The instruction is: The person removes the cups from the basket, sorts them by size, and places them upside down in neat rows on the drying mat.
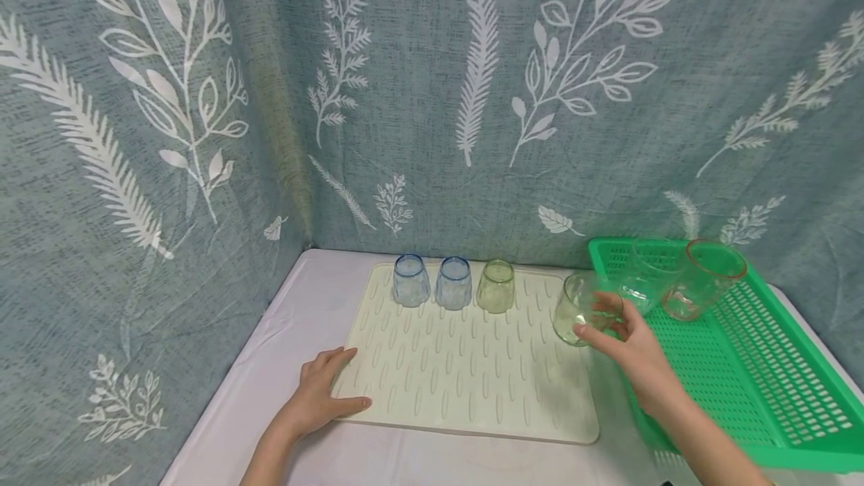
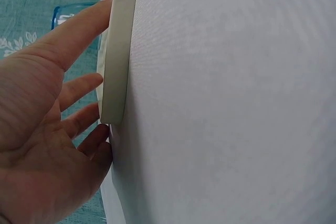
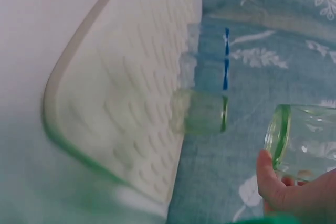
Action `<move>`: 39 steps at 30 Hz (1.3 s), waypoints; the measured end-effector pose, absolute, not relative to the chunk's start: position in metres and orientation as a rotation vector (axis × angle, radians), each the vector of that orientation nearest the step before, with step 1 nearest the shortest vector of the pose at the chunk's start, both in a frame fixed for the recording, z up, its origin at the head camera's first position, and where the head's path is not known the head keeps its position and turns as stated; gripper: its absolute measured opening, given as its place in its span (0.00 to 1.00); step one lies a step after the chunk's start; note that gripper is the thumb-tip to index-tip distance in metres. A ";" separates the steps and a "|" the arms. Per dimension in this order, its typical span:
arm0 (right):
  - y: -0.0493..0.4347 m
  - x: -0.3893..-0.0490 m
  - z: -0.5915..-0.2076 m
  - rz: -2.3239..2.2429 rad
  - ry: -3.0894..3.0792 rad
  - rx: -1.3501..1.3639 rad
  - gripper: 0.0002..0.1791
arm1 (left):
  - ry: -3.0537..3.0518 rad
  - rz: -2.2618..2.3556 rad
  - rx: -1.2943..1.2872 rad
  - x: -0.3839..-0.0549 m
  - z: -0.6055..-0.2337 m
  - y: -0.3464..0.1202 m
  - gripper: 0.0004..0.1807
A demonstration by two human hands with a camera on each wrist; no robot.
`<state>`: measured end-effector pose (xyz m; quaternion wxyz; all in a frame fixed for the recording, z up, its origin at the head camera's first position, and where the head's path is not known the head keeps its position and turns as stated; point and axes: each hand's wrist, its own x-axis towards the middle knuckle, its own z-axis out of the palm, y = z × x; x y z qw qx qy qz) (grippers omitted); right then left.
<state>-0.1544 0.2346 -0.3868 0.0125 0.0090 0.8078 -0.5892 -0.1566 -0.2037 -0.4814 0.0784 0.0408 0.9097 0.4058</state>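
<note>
- Your right hand (image 1: pixel 631 351) is curling its thumb and fingers round one greenish clear glass (image 1: pixel 572 313), and there you are, holding it up off the ribbed mat!
- That held glass is hanging over the mat's right side, just beside the green basket.
- Your left hand (image 1: pixel 317 396) is lying open, fingers spread, touching the left edge of the cream ribbed mat (image 1: pixel 472 403); its thumb is reaching over the near-left corner and it is gripping nothing.
- Counting glasses now, you are looking at six in all!
- Three are standing in a row along the mat's far edge: two blue glasses (image 1: pixel 411 283) (image 1: pixel 454 287) on the left, one green glass (image 1: pixel 496 292) on the right.
- Two more are leaning in the far-left part of the basket: one red-rimmed glass (image 1: pixel 702 280) and one clear glass (image 1: pixel 649 276).
- The sixth is sitting in your right hand.
- One mat and one green basket (image 1: pixel 756 373) are resting on the white-covered counter (image 1: pixel 486 463), and a leaf-patterned curtain (image 1: pixel 418 96) is hanging behind.
</note>
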 end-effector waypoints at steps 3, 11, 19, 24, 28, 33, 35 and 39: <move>0.225 -0.155 -0.390 -1.872 2.487 0.009 0.41 | 2.728 1.214 0.130 -0.157 -0.483 -0.204 0.51; 0.202 -0.157 -0.402 -1.871 2.470 0.033 0.38 | 2.741 1.209 0.133 -0.158 -0.486 -0.203 0.51; 0.184 -0.161 -0.422 -1.887 2.411 0.079 0.38 | 2.748 1.208 0.136 -0.158 -0.485 -0.201 0.51; 0.176 -0.163 -0.434 -1.852 2.418 0.107 0.38 | 2.748 1.198 0.134 -0.159 -0.486 -0.201 0.52; 0.173 -0.164 -0.443 -1.834 2.423 0.107 0.38 | 2.742 1.196 0.139 -0.160 -0.487 -0.201 0.52; 0.169 -0.165 -0.451 -1.813 2.434 0.073 0.39 | 2.735 1.202 0.135 -0.159 -0.485 -0.202 0.51; 0.167 -0.165 -0.453 -1.800 2.442 0.063 0.39 | 2.740 1.195 0.132 -0.159 -0.484 -0.201 0.51; 0.164 -0.164 -0.455 -1.779 2.451 0.047 0.38 | 2.778 1.145 0.150 -0.158 -0.481 -0.200 0.50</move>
